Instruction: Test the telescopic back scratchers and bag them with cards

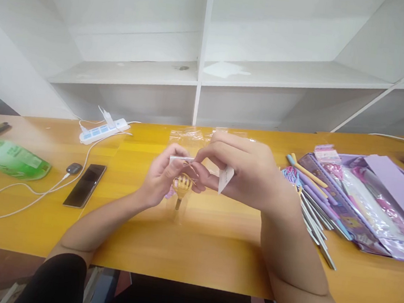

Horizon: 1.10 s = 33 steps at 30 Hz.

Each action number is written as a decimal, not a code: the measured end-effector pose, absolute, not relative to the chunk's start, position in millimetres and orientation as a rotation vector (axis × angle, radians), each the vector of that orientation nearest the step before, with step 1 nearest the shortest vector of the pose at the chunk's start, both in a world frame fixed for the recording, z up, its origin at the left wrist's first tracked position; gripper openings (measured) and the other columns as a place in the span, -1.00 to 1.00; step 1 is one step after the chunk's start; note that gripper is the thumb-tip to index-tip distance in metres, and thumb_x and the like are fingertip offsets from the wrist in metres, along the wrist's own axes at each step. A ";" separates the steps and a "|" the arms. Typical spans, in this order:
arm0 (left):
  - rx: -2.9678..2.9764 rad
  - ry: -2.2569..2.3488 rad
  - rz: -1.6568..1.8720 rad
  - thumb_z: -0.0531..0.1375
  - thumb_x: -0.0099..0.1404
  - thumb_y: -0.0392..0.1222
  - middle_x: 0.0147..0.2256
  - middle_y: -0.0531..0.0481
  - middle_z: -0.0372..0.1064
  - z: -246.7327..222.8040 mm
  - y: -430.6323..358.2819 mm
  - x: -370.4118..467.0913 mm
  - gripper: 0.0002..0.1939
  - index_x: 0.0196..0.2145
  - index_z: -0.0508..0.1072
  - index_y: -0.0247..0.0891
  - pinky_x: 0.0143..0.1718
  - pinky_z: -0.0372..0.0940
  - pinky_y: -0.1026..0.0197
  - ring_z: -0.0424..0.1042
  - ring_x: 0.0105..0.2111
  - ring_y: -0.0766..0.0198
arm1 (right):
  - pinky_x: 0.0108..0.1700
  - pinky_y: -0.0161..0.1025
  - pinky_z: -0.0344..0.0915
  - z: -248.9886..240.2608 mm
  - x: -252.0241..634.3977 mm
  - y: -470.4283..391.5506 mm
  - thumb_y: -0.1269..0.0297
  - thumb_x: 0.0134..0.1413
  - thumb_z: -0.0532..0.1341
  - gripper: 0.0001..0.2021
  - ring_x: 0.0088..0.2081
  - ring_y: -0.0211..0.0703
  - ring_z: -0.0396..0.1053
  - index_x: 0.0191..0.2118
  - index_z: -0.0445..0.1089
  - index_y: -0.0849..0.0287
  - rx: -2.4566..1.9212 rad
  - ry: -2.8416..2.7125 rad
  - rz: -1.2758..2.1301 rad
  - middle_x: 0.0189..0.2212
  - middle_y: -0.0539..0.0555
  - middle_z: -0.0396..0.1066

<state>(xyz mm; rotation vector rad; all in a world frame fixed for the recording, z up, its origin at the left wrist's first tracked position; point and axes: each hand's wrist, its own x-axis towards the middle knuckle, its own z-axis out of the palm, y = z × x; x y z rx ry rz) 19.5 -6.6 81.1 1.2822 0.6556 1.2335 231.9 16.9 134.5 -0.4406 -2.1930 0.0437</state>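
Note:
A small clear plastic bag (179, 212) hangs over the middle of the table with a yellow claw-shaped piece (182, 184) on a dark stem inside it. My left hand (163, 174) is closed on the bag's upper left part. The fingers of my right hand (236, 167) pinch at the bag's top edge, close to the left fingertips. A small white paper label (225, 178) sticks out between the right fingers. Something pink shows beside the yellow piece. More clear bags lie on the table behind the hands, partly hidden.
At the left are a green bottle (11, 159), a black phone (84, 186), a white cable and a power strip (104, 131). Several coloured and metal sticks (320, 218) lie at the right beside a purple box (349, 202) of packets. White shelves (269, 74) stand behind.

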 end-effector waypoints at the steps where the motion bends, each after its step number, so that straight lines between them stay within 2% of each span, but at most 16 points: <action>1: 1.307 0.644 1.245 0.38 0.32 0.37 -0.31 -0.03 0.58 81.4 -7.5 19.5 -0.45 -0.12 0.43 -0.16 -0.41 0.53 0.14 0.67 -0.40 0.08 | -0.39 -0.28 0.18 135.5 230.8 15.8 0.37 0.31 0.32 -0.91 -0.41 -0.29 0.29 -0.22 0.40 0.07 -0.460 -2.170 0.053 -0.39 -0.04 0.40; 4: 1.399 0.643 1.263 0.45 0.33 0.18 -0.27 0.00 0.60 82.5 -10.6 19.7 -0.51 0.00 0.42 -0.11 -0.34 0.57 0.12 0.67 -0.39 0.11 | -0.39 -0.26 0.16 139.3 229.3 11.2 0.33 0.31 0.33 -0.92 -0.43 -0.28 0.25 -0.23 0.42 0.07 -0.546 -2.107 0.080 -0.44 -0.05 0.35; 6: 1.448 0.659 1.292 0.43 0.39 0.07 -0.24 0.00 0.61 83.7 -12.3 19.8 -0.61 0.02 0.43 -0.09 -0.33 0.58 0.13 0.67 -0.40 0.16 | -0.38 -0.25 0.17 142.4 229.0 8.2 0.30 0.32 0.33 -0.92 -0.44 -0.28 0.23 -0.23 0.44 0.07 -0.589 -2.086 0.138 -0.47 -0.07 0.28; 9: 1.445 0.703 1.401 0.34 0.47 0.04 -0.24 0.00 0.60 86.7 -13.7 19.8 -0.77 -0.10 0.50 -0.13 -0.32 0.60 0.15 0.65 -0.38 0.21 | -0.37 -0.24 0.17 146.1 228.0 5.1 0.25 0.38 0.31 -0.89 -0.46 -0.29 0.18 -0.24 0.45 0.06 -0.633 -2.057 0.249 -0.50 -0.09 0.20; 12: 1.456 0.757 1.523 0.35 0.46 0.08 -0.28 -0.02 0.56 93.4 -14.8 19.2 -0.73 -0.24 0.56 -0.18 -0.29 0.60 0.17 0.63 -0.33 0.20 | -0.39 -0.25 0.13 146.9 226.4 3.9 0.14 0.37 0.36 -0.84 -0.48 -0.31 0.16 -0.22 0.45 0.07 -0.665 -2.027 0.305 -0.50 -0.11 0.18; 16: 1.544 0.785 1.602 0.37 0.45 0.01 -0.27 -0.03 0.49 105.4 -16.0 15.4 -0.76 -0.30 0.60 -0.19 -0.29 0.59 0.17 0.60 -0.32 0.23 | -0.45 -0.28 0.05 143.7 226.0 6.1 -0.17 0.12 0.49 -0.52 -0.51 -0.35 0.13 -0.09 0.42 0.07 -0.741 -1.975 0.400 -0.49 -0.14 0.17; 19: 1.579 0.800 1.634 0.40 0.43 -0.08 -0.30 0.01 0.44 110.1 -13.5 8.8 -0.86 -0.24 0.64 -0.17 -0.29 0.56 0.16 0.58 -0.38 0.26 | -0.48 -0.28 0.01 141.1 226.5 10.1 -0.32 -0.04 0.48 -0.37 -0.53 -0.34 0.12 -0.08 0.40 0.07 -0.764 -1.943 0.474 -0.52 -0.16 0.17; 23: 1.641 0.781 1.649 0.41 0.41 -0.12 -0.31 0.01 0.47 109.1 -7.6 -1.6 -0.91 -0.20 0.66 -0.17 -0.28 0.53 0.20 0.56 -0.37 0.28 | -0.48 -0.27 -0.05 140.3 225.3 12.8 -0.41 -0.15 0.46 -0.33 -0.53 -0.34 0.09 -0.18 0.41 0.08 -0.750 -1.921 0.546 -0.57 -0.17 0.13; 27: 1.639 0.783 1.642 0.40 0.42 -0.15 -0.36 0.03 0.43 108.6 -7.3 -7.3 -0.93 -0.21 0.65 -0.18 -0.38 0.40 0.30 0.44 -0.41 0.37 | -0.51 -0.25 -0.11 142.8 222.1 9.5 -0.52 -0.29 0.42 -0.28 -0.53 -0.34 0.04 -0.42 0.35 0.12 -0.711 -1.832 0.608 -0.62 -0.14 0.11; 30: 1.579 0.773 1.600 0.40 0.42 -0.13 -0.40 0.05 0.40 109.7 -10.0 -8.2 -0.91 -0.21 0.63 -0.17 -0.44 0.33 0.32 0.36 -0.46 0.39 | -0.53 -0.23 -0.18 144.8 220.8 7.9 -0.52 -0.29 0.42 -0.27 -0.54 -0.36 0.00 -0.54 0.30 0.15 -0.693 -1.772 0.662 -0.63 -0.11 0.11; 33: 1.530 0.773 1.575 0.39 0.44 -0.12 -0.41 0.06 0.41 110.6 -12.0 -7.7 -0.89 -0.23 0.62 -0.17 -0.47 0.31 0.32 0.34 -0.49 0.41 | -0.53 -0.23 -0.17 144.5 221.5 9.4 -0.47 -0.24 0.44 -0.30 -0.55 -0.37 0.00 -0.56 0.32 0.16 -0.620 -1.745 0.682 -0.62 -0.10 0.16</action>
